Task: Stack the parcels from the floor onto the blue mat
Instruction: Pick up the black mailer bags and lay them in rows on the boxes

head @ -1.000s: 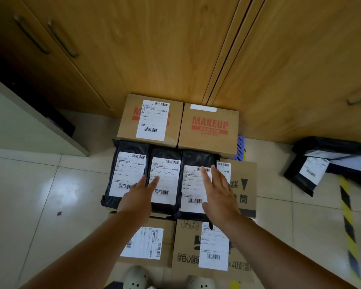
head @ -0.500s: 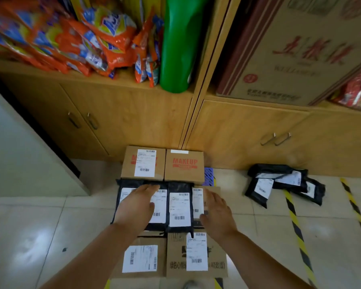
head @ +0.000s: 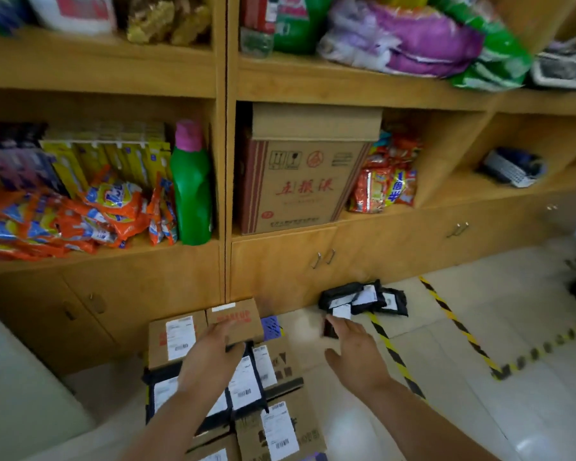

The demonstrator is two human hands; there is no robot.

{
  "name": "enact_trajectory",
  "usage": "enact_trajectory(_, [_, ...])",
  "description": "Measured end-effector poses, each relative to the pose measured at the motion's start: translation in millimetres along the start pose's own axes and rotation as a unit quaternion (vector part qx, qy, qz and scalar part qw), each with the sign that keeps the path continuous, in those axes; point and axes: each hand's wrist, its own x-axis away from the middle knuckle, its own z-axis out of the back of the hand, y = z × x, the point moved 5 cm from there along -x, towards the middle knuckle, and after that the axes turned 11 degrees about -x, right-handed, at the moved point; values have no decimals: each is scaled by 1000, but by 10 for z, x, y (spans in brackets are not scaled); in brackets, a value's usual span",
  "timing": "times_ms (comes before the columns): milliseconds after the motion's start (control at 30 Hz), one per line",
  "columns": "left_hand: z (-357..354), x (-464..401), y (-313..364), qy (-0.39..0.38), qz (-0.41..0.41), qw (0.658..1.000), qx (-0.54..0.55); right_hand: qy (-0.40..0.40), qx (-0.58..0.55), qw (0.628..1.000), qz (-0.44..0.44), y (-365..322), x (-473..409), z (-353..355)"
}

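Setting: wooden shelving (head: 220,81) stocked with snack packets and a green bottle (head: 192,191); cabinet doors below; pale tiled floor (head: 479,410) marked with black-and-yellow tape (head: 393,354).
Stack location: cardboard boxes (head: 177,337) and black mailer bags (head: 246,384) lie in layers against the cabinet. A corner of the blue mat (head: 271,326) shows just beside the rear box.
Remaining parcels: a loose pile of black poly mailers (head: 363,297) lies on the floor by the cabinet base, well apart from the stack and to its right.
Left hand (head: 210,357): held over the stack, fingers spread, grip apart, holding nothing. Contact with the top layer cannot be confirmed because of motion blur.
Right hand (head: 356,354): extended toward the floor pile, fingers apart, empty, short of the nearest mailer.
Step in hand (judged): reach for the next mailer.
Handling (judged): the mailers appear light, soft and slick. They will sag if lifted by one corner.
Hold point (judged): pinch across a short edge or slide fingers underneath. Lay flat, label up, to keep the stack level.
Risk (judged): smooth bags may slide off the layer below.
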Motion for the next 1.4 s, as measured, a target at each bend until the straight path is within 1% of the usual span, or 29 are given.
enact_trajectory(133, [2,119,509,-25,-39,999,14,57,27,998,-21,277,364,614])
enact_trajectory(200, [-54,155,744,-45,-51,997,22,75,37,996,-44,469,521,851])
enact_trajectory(267, [-143,203,980,-62,-61,996,8,88,35,993,-77,704,680,1035])
enact_trajectory(367, [-365,266,1340,-91,-84,992,-17,111,12,987,-119,1070,919,1219])
enact_trajectory(467, [-685,321,1718,-140,-90,986,-31,121,-5,982,-145,1464,1114,1367])
enact_trajectory(533, [-891,350,2009,-154,-94,983,-40,123,-16,980,-158,1776,1215,1492])
enact_trajectory(667, [-1293,401,2621,-142,-95,985,-32,111,-15,981,-160,2467,1352,1797])
enact_trajectory(833, [-1803,510,3371,-108,-82,991,-6,85,2,986,-145,3336,1423,2230])
enact_trajectory(967, [-2153,577,3805,-96,-51,994,-7,64,3,990,-126,3894,1355,2491])
enact_trajectory(1067, [-2317,572,3983,-96,-32,995,7,50,3,992,-115,4185,1222,2638])
enact_trajectory(1167, [-2354,454,4091,-76,-19,997,7,38,-8,994,-105,4376,1016,2733])
enact_trajectory(1400, [-2448,-143,4430,-37,9,999,38,25,-24,997,-67,4626,338,2934])
